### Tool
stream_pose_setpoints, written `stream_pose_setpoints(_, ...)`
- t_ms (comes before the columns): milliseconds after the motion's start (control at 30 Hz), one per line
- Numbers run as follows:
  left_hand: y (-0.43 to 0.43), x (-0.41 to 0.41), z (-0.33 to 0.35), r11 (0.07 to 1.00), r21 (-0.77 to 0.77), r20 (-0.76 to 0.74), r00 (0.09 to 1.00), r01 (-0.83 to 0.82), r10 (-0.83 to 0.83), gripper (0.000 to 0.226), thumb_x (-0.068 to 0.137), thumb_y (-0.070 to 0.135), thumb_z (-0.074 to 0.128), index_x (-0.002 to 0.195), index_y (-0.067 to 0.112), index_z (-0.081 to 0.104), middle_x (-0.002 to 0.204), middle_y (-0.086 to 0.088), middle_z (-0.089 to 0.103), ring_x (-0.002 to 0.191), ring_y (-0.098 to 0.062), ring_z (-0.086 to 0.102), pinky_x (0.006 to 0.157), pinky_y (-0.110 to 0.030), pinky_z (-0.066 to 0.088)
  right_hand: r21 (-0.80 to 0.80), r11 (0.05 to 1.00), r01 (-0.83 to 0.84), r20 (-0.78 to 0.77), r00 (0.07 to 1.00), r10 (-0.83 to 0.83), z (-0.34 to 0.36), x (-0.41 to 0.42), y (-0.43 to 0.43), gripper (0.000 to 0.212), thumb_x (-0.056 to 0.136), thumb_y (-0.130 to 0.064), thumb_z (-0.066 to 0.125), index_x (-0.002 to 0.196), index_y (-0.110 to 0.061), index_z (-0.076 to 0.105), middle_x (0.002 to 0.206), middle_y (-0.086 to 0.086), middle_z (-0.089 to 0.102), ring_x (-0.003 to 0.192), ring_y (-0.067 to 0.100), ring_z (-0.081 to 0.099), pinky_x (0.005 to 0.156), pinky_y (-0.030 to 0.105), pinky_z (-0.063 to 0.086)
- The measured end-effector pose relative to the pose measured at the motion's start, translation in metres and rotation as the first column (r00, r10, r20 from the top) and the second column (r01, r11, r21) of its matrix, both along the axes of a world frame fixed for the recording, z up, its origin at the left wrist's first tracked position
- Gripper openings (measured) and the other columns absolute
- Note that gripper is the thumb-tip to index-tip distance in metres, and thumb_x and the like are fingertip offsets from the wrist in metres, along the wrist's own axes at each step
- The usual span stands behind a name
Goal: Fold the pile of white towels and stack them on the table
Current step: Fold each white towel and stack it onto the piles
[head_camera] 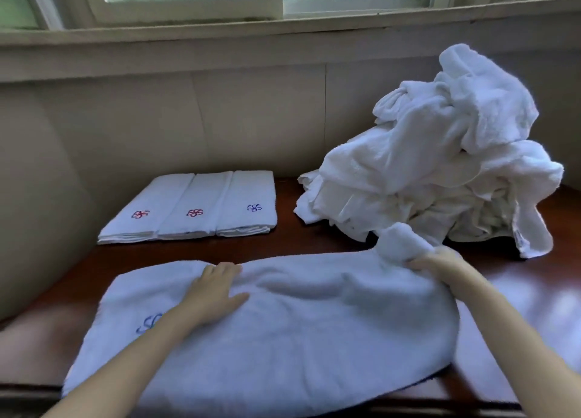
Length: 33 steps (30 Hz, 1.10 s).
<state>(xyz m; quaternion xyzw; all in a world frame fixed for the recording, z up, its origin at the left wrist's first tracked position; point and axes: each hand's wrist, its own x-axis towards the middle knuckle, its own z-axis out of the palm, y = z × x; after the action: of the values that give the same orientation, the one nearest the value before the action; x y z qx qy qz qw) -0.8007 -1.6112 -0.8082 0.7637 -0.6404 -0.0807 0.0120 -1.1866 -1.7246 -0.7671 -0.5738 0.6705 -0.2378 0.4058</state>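
1. One towel [283, 348] lies spread across the near part of the worktop [327, 240]. A blue flower mark [149, 321] shows near its left end.
2. The left grip [217, 292] is wide, fingers straight, pressing flat on the towel's left half.
3. The right grip [438, 262] holds the towel's right end, bunched and lifted.
4. The pile [440, 166] sits crumpled at far right, just behind that grip.
5. Three folded towels [191, 208] lie side by side at far left, apart from the pile.
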Motion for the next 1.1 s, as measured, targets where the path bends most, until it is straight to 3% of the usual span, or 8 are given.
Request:
stream_pose_setpoints(100,0.01,0.007,0.016,0.995,-0.009,-0.201,0.975,0.099,-0.098,0.004,0.092,0.033,0.056,0.096,0.034,0.056,0.103,0.007,0.049,0.098,-0.013,0.051,0.079,-0.016,0.037,0.082,0.995,-0.055,-0.352,0.932,0.08,0.033,-0.043,0.007,0.022,0.078,-0.019,0.075,0.084,-0.001,0.063,0.078,0.01,0.061,0.072,0.023,0.057,0.061,0.03,0.042)
stream_pose_setpoints(167,0.009,0.012,0.025,0.99,-0.038,-0.232,0.962,0.139,-0.144,0.02,0.093,0.031,0.057,0.073,0.032,0.059,0.086,0.007,0.057,0.079,-0.007,0.053,0.064,-0.012,0.034,0.176,0.983,-0.044,-0.612,0.778,0.145,0.051,-0.068,0.012,0.03,0.079,-0.032,0.075,0.072,-0.007,0.061,0.072,0.008,0.061,0.071,0.023,0.058,0.063,0.03,0.044)
stream_pose_setpoints(267,0.002,0.029,0.032,0.98,-0.195,-0.296,0.951,0.028,-0.086,0.009,0.092,0.018,0.059,0.087,0.02,0.066,0.092,0.002,0.063,0.088,-0.013,0.058,0.072,-0.017,0.038,0.064,0.989,-0.134,-0.765,0.63,0.135,0.07,-0.066,0.008,0.03,0.089,-0.034,0.061,0.091,-0.004,0.065,0.094,0.012,0.067,0.089,0.028,0.062,0.077,0.032,0.049)
stream_pose_setpoints(400,-0.004,0.054,0.034,0.996,0.09,-0.215,0.976,-0.015,0.035,0.037,0.082,0.007,0.055,0.114,0.025,0.056,0.115,0.0,0.048,0.113,-0.019,0.046,0.093,-0.03,0.041,-0.211,0.898,-0.386,-0.765,0.637,0.094,0.058,0.022,0.006,0.022,0.089,-0.026,0.055,0.106,-0.015,0.063,0.111,0.006,0.064,0.101,0.027,0.058,0.074,0.028,0.044)
stream_pose_setpoints(567,0.0,0.063,0.029,0.942,0.334,-0.004,0.999,-0.03,0.033,0.007,0.08,0.028,0.048,0.075,0.032,0.051,0.105,0.002,0.047,0.103,-0.022,0.044,0.088,-0.033,0.038,0.317,0.774,-0.547,-0.71,0.405,0.577,-0.004,0.096,0.015,0.039,0.079,-0.019,0.07,0.115,-0.018,0.053,0.109,0.0,0.053,0.088,0.016,0.046,0.056,0.023,0.037)
stream_pose_setpoints(700,0.005,0.067,0.045,0.973,-0.206,0.034,0.993,-0.105,0.114,0.017,0.081,0.01,0.049,0.072,0.023,0.042,0.09,0.0,0.053,0.086,-0.026,0.053,0.064,-0.032,0.039,0.183,0.823,-0.537,-0.766,0.446,0.462,-0.001,0.099,0.009,0.019,0.08,-0.013,0.063,0.071,-0.019,0.047,0.083,-0.001,0.055,0.08,0.021,0.053,0.054,0.025,0.037)
stream_pose_setpoints(833,-0.005,0.066,0.059,0.652,-0.74,-0.069,0.984,-0.163,0.167,0.028,0.077,-0.014,0.044,0.098,0.003,0.053,0.101,-0.019,0.051,0.093,-0.037,0.049,0.057,-0.04,0.034,-0.668,0.675,-0.313,-0.596,0.768,-0.234,0.014,0.104,0.005,0.021,0.072,0.003,0.059,0.091,-0.003,0.051,0.089,0.021,0.057,0.082,0.039,0.055,0.063,0.036,0.031)
stream_pose_setpoints(1100,-0.012,0.027,-0.009,0.953,-0.151,-0.136,0.961,-0.262,0.242,0.069,0.098,0.046,0.041,0.151,0.012,0.014,0.159,-0.014,0.007,0.146,-0.031,0.008,0.117,-0.041,0.014,-0.18,0.834,-0.521,-0.773,0.599,0.207,-0.061,0.103,0.031,0.05,0.099,-0.039,0.032,0.147,-0.026,0.025,0.154,0.007,0.024,0.14,0.026,0.024,0.113,0.04,0.021)
